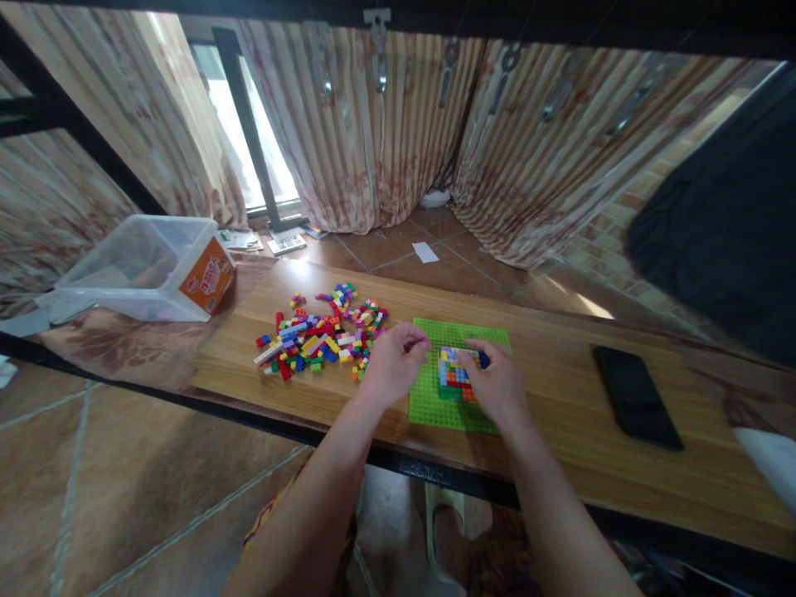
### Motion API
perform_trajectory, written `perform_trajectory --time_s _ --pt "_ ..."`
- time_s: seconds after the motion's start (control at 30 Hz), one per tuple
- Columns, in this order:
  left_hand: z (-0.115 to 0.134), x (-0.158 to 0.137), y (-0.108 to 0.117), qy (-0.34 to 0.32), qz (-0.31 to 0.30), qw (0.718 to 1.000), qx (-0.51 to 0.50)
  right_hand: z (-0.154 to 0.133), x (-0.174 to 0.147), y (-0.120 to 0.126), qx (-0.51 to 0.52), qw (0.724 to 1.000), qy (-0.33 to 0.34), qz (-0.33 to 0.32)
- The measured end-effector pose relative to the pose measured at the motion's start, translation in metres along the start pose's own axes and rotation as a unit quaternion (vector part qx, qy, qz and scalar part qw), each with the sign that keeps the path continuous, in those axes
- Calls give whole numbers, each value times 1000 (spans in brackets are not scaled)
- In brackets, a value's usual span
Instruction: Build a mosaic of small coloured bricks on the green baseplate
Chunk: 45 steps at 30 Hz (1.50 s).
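Right of frame centre, a squarish multicoloured plastic-brick block (453,376) sits on a green studded baseplate (424,408), just right of the left hand (394,363), which pinches a tiny pink piece (426,340); the nearer right hand (499,381) clasps the block.

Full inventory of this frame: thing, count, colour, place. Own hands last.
Table: 1, wood-brown, centre to right
Baseplate: 1, green, mid-table
Brick build: 1, multicoloured, on the baseplate
Loose bricks: many, multicoloured, left of the baseplate
Pink piece: 1, pink, in the left hand
Phone: 1, black, table's right part
Box: 1, translucent, orange label, left
Curtains: several, striped beige-red, behind the table
Metal hooks: several, silver, top
Papers: a few, mostly white, floor behind the table
Tiled floor: 1, brown, around the table
Slipper: 1, pale, beneath the table
Dark shape: 1, black, right edge; unclear what
Left hand: 1, bare, baseplate's left edge
Right hand: 1, bare, on the brick build
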State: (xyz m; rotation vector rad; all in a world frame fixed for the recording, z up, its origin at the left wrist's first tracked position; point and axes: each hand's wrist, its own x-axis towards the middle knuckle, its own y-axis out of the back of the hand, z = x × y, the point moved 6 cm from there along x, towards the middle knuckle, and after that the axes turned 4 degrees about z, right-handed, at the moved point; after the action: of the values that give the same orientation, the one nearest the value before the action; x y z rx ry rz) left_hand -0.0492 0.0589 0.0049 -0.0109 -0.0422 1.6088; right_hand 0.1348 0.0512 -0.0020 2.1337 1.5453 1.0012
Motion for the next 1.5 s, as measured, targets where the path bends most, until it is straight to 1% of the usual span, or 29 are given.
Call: perform_trajectory --time_s 0.1,0.23,0.4,0.63,0.77,0.87,0.97,1.1,1.5 --pt "0 -1 -3 -12 -18 999 27 3 0 -2 7 1000 -23 -9" --pt "4 -3 -6 -39 -40 996 73 6 1 -3 23 999 -30 -9" --pt "10 -5 -10 -69 -32 984 162 5 2 -3 33 999 -39 -11" --pt "10 -8 -21 -105 -21 969 221 1 4 -5 39 999 -33 -14" --pt "8 -6 -26 -119 -21 964 238 3 5 -8 53 998 -29 -24" --pt "5 -4 -31 -115 -21 963 245 4 5 -9 66 997 -31 -27" --pt "4 -2 -35 -115 -20 959 260 5 5 -8 79 996 -34 -29" --pt "4 -1 -40 -127 -22 953 274 2 3 -4 99 994 -20 -41" --pt "3 -2 -40 -111 -3 952 286 0 1 -3 95 995 -25 -35"
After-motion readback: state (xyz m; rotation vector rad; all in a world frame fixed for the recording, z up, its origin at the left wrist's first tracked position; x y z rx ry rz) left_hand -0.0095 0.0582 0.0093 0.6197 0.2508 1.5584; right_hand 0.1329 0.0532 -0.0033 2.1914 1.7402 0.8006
